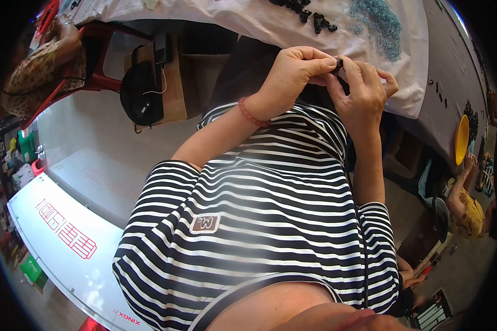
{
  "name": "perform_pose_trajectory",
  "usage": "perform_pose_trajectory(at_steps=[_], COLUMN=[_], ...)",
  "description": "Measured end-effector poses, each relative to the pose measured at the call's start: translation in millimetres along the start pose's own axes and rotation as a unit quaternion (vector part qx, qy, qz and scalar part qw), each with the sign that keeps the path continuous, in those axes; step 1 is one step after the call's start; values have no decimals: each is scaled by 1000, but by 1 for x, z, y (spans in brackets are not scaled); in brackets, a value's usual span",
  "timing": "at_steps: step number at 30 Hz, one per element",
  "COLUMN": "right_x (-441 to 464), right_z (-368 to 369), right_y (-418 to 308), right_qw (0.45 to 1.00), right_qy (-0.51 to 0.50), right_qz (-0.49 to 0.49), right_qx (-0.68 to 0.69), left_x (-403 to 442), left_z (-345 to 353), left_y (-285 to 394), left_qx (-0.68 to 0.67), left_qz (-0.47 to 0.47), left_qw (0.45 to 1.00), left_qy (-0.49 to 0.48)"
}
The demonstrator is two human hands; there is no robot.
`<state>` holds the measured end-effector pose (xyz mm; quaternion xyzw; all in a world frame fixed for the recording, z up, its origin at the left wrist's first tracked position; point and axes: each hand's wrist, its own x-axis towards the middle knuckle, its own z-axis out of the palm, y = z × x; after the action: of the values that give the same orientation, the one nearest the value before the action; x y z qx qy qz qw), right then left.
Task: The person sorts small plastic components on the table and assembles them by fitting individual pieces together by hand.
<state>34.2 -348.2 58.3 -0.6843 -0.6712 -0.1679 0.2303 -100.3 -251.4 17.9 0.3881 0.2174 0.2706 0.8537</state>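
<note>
My left hand (298, 69), with a red bead bracelet (253, 112) at its wrist, pinches a small black piece (338, 64) between thumb and fingertips. My right hand (360, 91) meets it there, its thumb and index finger closed on the same piece. The fingers cover most of it, so its exact kind is hidden. Both hands are raised over the near edge of a table with a pale pink cloth (232, 12). On that cloth lie a cluster of small black pieces (321, 23) and a spread of tiny blue-green beads (382, 27).
At left are a red chair (102, 55) with a seated person, and a box (174, 83) with a black bag (141, 91). A glossy white panel (66, 231) is lower left. On the right, a grey-covered table (447, 118) holds a yellow dish (461, 139); another person sits beside it.
</note>
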Motion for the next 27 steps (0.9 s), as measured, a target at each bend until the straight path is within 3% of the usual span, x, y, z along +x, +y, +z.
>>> perform_pose_trajectory(at_steps=[15,27], right_x=[-5,-3], right_z=[2,-2], right_y=[-2,-3], right_qw=[1000,1000], right_qy=[0,7], right_qz=[5,-7], right_qx=[-31,-19], left_x=[5,0], left_z=[-10,-1], left_y=[3,4], left_qx=[61,203], left_qz=[-86,23], left_qw=[994,979], left_qy=[-32,-16])
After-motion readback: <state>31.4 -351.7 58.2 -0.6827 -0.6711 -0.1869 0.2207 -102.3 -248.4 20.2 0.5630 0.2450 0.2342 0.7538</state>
